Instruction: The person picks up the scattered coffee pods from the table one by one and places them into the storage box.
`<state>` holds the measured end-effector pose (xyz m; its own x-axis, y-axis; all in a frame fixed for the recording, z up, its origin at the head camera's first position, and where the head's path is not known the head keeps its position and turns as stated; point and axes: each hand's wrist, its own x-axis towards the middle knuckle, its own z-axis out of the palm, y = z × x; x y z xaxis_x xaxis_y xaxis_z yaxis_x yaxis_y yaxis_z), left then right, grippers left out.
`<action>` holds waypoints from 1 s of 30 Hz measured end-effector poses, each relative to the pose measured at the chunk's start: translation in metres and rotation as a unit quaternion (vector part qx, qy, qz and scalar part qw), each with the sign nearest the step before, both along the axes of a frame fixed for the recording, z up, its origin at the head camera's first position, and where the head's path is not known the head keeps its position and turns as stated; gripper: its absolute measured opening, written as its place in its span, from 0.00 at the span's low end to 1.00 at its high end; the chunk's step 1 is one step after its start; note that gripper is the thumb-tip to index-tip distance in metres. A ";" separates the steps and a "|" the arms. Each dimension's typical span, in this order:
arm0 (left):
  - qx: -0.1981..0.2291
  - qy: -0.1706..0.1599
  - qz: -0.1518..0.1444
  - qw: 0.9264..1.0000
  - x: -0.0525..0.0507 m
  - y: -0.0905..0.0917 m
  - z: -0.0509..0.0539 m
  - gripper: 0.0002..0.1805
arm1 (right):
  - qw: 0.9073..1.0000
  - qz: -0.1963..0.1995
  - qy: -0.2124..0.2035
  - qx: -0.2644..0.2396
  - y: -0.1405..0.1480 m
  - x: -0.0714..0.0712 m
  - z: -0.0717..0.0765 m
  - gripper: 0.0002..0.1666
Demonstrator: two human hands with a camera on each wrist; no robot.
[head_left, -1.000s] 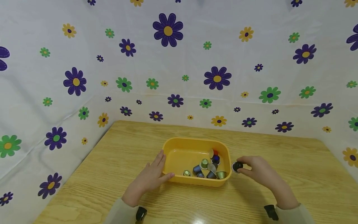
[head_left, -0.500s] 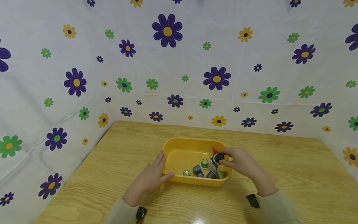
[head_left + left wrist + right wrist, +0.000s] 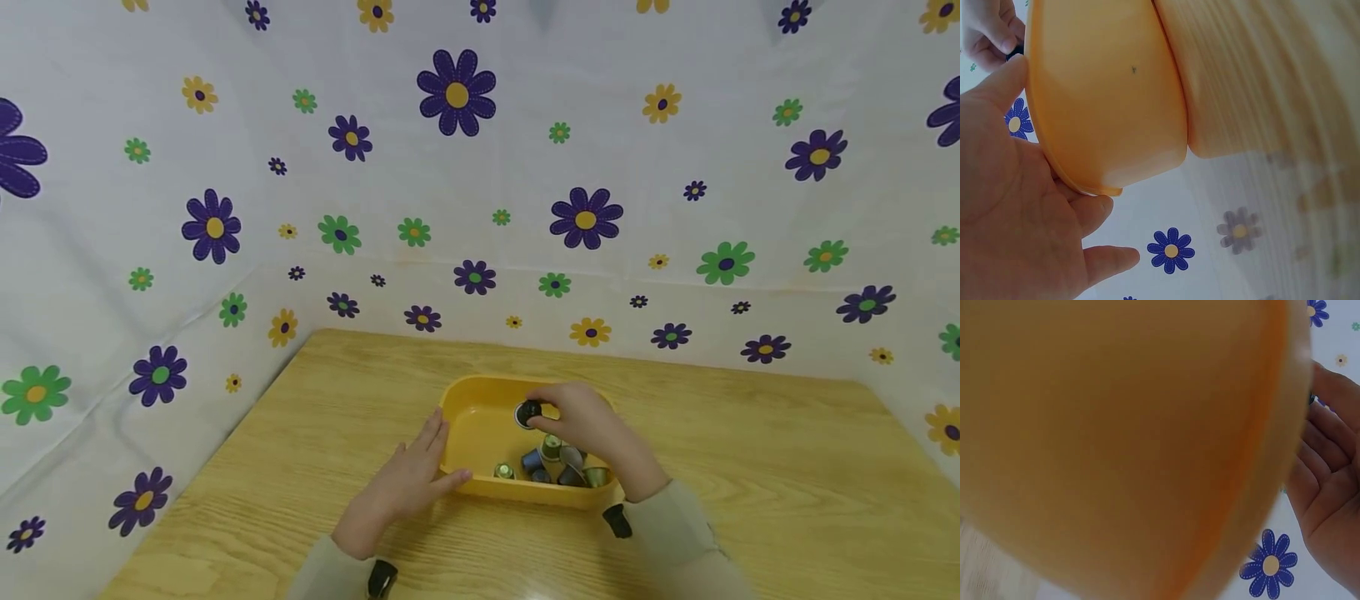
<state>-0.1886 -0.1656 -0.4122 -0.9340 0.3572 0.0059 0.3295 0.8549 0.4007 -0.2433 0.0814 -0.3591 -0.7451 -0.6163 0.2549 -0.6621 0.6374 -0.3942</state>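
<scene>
A yellow plastic bin (image 3: pixel 532 496) stands on the table with several coffee capsules in its right half. My right hand (image 3: pixel 588 421) pinches a black coffee capsule (image 3: pixel 528 412) between thumb and fingers, over the middle of the bin. At the bin's left end my left hand (image 3: pixel 401 483) rests against the rim, fingers straight. In the left wrist view, the thumb of that hand (image 3: pixel 1016 206) touches the rim of the bin (image 3: pixel 1110 94). The bin's wall (image 3: pixel 1116 437) fills most of the right wrist view and hides the held capsule almost wholly.
Among the capsules are an upright green one (image 3: pixel 551 447), a blue one (image 3: pixel 532 460) and a light green one (image 3: pixel 504 472) apart at the front wall. My right hand covers the back right corner. Behind the wooden table (image 3: pixel 360 392) hangs a flowered cloth (image 3: pixel 510 167).
My right hand has carried the black coffee capsule leftward from beside the bin, over the right rim, to above its middle. The left hand has stayed at the rim.
</scene>
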 end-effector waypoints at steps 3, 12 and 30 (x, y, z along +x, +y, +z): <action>-0.004 -0.003 0.003 1.000 -0.001 0.001 -0.001 0.44 | 1.000 -0.016 0.004 -0.006 -0.005 -0.001 0.001 0.21; 0.000 0.001 -0.004 1.000 -0.005 0.003 -0.002 0.45 | 0.999 -0.044 0.008 -0.016 0.003 0.001 -0.002 0.23; 0.009 0.035 -0.004 0.999 -0.003 -0.004 0.002 0.44 | 0.987 -0.157 0.043 0.002 0.072 0.053 -0.014 0.31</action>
<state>-0.1921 -0.1700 -0.4102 -0.9284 0.3635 0.0775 0.3635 0.8448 0.3926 -0.1901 0.1534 -0.3729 -0.8753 -0.3596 0.3234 -0.4624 0.8180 -0.3422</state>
